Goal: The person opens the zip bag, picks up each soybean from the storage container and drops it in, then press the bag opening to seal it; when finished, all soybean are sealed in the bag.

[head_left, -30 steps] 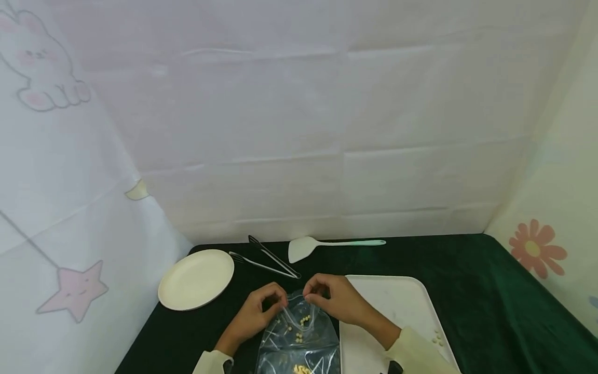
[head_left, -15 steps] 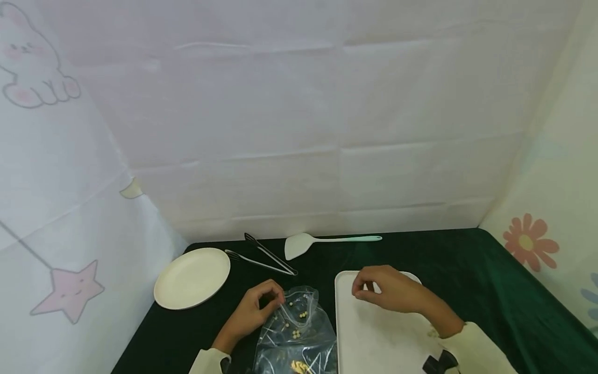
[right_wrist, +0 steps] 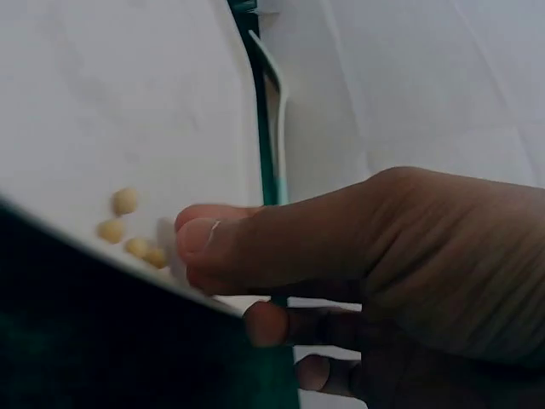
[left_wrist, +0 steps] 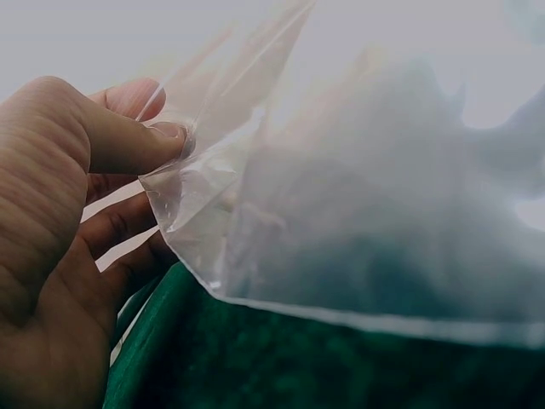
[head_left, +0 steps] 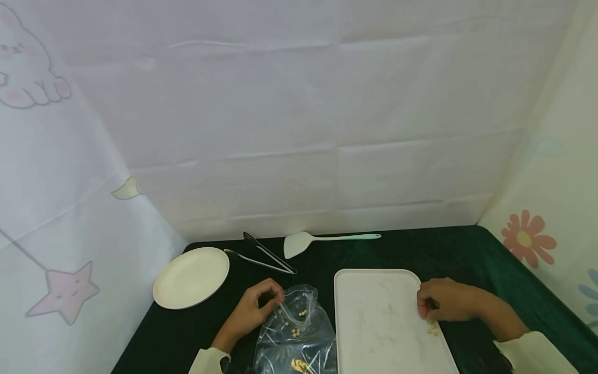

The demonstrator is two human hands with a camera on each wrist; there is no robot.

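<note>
My left hand (head_left: 249, 307) pinches the mouth edge of a clear plastic bag (head_left: 317, 330) between thumb and fingers; the left wrist view shows the thumb pressing the film (left_wrist: 204, 196). Inside the bag lie several small round yellow beans (head_left: 296, 332) and, lower down, a clump of yellow pieces (head_left: 300, 365). My right hand (head_left: 452, 300) is at the right rim of a white tray (head_left: 374, 317), thumb and forefinger close together. Right beside its fingertips are several pale yellow beans (right_wrist: 125, 202) on the tray. Whether a bean is between those fingertips I cannot tell.
A cream oval plate (head_left: 191, 278) lies at the left. Metal tongs (head_left: 268, 254) and a white spatula (head_left: 299, 244) with a pale green handle lie along the back. Dark green cloth (head_left: 472, 259) covers the table, before a white curtain (head_left: 289, 130).
My right hand has let go of the bag's mouth and moved right, over the tray to the beans at its right rim. My left hand keeps hold of the bag.
</note>
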